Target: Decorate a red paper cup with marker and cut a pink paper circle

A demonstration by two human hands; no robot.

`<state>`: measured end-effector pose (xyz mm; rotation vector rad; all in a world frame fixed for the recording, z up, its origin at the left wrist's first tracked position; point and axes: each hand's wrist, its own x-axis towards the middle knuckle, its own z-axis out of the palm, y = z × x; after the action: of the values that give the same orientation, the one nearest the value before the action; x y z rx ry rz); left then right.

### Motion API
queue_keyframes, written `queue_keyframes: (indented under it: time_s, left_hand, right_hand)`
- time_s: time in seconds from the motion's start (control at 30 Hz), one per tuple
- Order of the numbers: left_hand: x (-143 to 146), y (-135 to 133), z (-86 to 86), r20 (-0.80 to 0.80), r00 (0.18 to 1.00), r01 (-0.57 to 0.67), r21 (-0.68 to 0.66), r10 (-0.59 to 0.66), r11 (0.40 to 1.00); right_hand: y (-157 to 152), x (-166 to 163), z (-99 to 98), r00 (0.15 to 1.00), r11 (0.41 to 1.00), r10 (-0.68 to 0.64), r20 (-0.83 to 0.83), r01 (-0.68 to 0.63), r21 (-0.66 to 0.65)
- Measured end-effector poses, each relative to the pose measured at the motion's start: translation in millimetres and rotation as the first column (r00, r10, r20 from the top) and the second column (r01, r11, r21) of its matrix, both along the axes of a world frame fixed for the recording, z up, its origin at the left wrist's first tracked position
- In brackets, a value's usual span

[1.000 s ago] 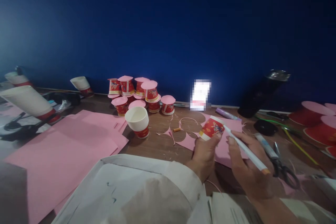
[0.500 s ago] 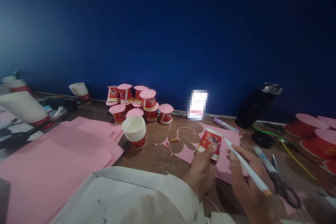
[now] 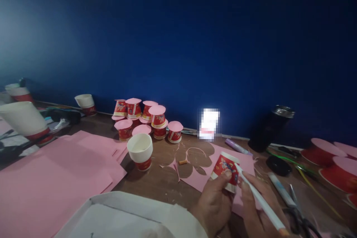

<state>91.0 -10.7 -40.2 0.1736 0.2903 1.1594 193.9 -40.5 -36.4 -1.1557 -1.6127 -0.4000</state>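
My left hand [image 3: 216, 202] grips a small red paper cup [image 3: 225, 166] with a printed pattern, thumb across its side. In my right hand [image 3: 262, 202] is a slim white pen [image 3: 259, 197], its tip touching or very near the cup's right edge. Beneath both hands lies a pink paper sheet [image 3: 195, 183] with rounded pieces cut out of it. Left of my hands stands a white and red paper cup [image 3: 141, 150]. Behind it, several upturned red cups [image 3: 158, 118] carry pink paper discs, some stacked on others.
Pink sheets [image 3: 64, 178] cover the left of the table. A black flask [image 3: 269, 128], a purple marker [image 3: 237, 145], a glue-like white tube [image 3: 281, 189] and scissors [image 3: 295, 212] lie around the right side. Larger red cups with pink discs [image 3: 337, 171] stand far right. A blue partition [image 3: 167, 52] rises behind.
The view has tilted upward, so the table sits lower and a yellow hair claw shows at the top. The pen tip has come in against the cup.
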Motion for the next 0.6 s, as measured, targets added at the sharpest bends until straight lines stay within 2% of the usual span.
queue_keyframes:
  time_s: [0.13, 0.27, 0.4, 0.6]
  left_hand:
    - [-5, 4, -2.5, -0.006, 0.996, -0.085, -0.028, 0.085, 0.996]
    - [-11, 8, -1.8, 0.014, 0.992, -0.122, -0.019, 0.123, 0.992]
    - [-9, 9, -1.5, -0.009, 0.991, -0.131, -0.068, 0.131, 0.989]
    - [-7, 9, 3.3, -0.048, 0.991, -0.129, -0.104, 0.125, 0.986]
  right_hand:
    - [2, 1, -3.5, 0.998, 0.999, 0.049, -0.035, -0.049, -0.018]
    - [4, 3, 0.2, 0.993, 0.994, 0.102, -0.053, -0.100, 0.039]
    - [4, 5, 1.1, 0.996, 0.995, 0.088, -0.024, -0.087, 0.047]
    - [3, -1, 3.5, 0.998, 0.998, 0.020, -0.056, -0.023, -0.056]
